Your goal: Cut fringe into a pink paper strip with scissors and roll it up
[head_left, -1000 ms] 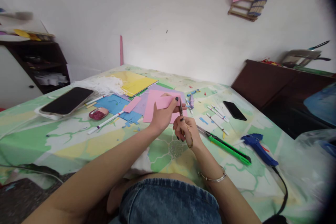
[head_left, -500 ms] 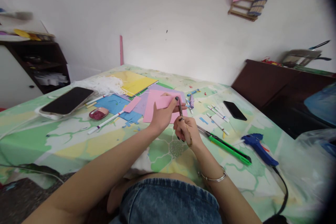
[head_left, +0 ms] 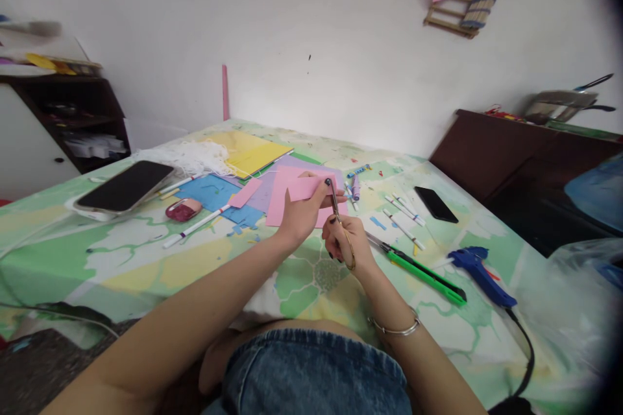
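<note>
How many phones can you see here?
2. The left phone lies on a white object on the table's left side; the right phone lies beyond the green box cutter. The left forearm could hide another.

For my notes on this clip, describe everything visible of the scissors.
The scissors are slim, with grey, shiny blades and a gold-coloured handle loop, all looking like metal. The right hand grips them above the table, its fingers hiding much of the handles. The blades point away from the person, beside the left thumb, at the right end of the pink paper piece held in the left hand. Whether the blades are fully closed is too small to tell.
</note>
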The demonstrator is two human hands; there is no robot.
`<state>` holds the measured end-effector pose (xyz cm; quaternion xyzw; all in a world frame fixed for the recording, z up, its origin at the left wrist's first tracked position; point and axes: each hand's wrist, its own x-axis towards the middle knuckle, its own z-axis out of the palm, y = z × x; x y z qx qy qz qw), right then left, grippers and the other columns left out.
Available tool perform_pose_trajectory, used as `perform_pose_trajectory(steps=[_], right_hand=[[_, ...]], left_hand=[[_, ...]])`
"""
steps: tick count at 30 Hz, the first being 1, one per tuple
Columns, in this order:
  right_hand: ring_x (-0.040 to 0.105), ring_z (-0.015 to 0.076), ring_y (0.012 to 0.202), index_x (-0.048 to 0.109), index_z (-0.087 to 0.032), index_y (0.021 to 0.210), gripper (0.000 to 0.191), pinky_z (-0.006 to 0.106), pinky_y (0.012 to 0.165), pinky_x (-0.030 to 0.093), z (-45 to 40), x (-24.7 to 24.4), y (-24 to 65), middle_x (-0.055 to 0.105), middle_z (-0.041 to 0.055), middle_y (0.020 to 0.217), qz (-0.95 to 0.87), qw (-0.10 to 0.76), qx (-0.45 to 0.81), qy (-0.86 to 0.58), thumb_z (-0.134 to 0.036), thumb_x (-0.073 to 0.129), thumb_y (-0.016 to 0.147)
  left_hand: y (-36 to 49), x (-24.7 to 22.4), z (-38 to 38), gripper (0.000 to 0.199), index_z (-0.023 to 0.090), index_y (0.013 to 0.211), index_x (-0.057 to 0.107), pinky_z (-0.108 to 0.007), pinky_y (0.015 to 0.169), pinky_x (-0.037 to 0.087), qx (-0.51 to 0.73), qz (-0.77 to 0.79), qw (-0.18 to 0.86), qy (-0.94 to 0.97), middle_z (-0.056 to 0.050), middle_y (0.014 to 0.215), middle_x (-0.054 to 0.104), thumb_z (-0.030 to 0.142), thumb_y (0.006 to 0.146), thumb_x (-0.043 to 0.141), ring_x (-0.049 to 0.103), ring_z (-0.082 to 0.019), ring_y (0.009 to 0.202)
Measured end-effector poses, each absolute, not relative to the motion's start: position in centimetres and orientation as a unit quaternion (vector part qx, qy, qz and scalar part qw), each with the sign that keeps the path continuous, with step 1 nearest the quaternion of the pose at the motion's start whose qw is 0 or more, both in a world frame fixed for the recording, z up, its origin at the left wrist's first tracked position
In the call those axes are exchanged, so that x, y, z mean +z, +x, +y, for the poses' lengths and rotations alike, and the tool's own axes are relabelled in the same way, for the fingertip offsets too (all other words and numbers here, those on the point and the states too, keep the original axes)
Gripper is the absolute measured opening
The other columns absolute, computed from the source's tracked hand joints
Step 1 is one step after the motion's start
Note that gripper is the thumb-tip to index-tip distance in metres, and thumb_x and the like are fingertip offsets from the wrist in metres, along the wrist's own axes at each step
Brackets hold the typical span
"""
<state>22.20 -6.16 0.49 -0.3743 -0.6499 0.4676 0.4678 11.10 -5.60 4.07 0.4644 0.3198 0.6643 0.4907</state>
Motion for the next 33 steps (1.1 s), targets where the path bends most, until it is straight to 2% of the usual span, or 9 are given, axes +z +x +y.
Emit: perform_pose_trajectory(steps=[12,25,33], right_hand=[[0.028,0.0048,0.023,0.049,-0.017,0.054,0.054,0.018,0.029,0.021,-6.11,0.45,22.29,0.041,-0.0044,0.029,-0.65,0.467,0.471,-0.372,-0.066,0.051,0.077],[0.03,0.0057,0.026,0.051,-0.016,0.057,0.061,0.019,0.03,0.021,-6.45,0.81,22.26,0.043,-0.0035,0.033,-0.645,0.459,0.491,-0.364,-0.075,0.046,0.073],[0.03,0.0058,0.027,0.051,-0.016,0.058,0.059,0.019,0.031,0.021,-6.22,0.64,22.31,0.043,-0.004,0.033,-0.647,0.459,0.487,-0.365,-0.072,0.047,0.074]], left_hand=[[11.03,3.77,-5.28,0.015,0.02,0.084,0.049,-0.047,0.08,0.053,0.673,0.3,0.485,0.47,-0.005,0.082,0.073,0.033,0.084,0.057,0.071,-0.024,0.078],[11.19,4.08,-5.47,0.015,0.019,0.084,0.048,-0.047,0.078,0.054,0.677,0.312,0.482,0.46,-0.006,0.081,0.073,0.031,0.084,0.057,0.071,-0.024,0.077],[11.22,4.04,-5.57,0.016,0.02,0.082,0.048,-0.043,0.074,0.056,0.675,0.313,0.481,0.464,-0.005,0.079,0.073,0.033,0.084,0.057,0.071,-0.023,0.075]])
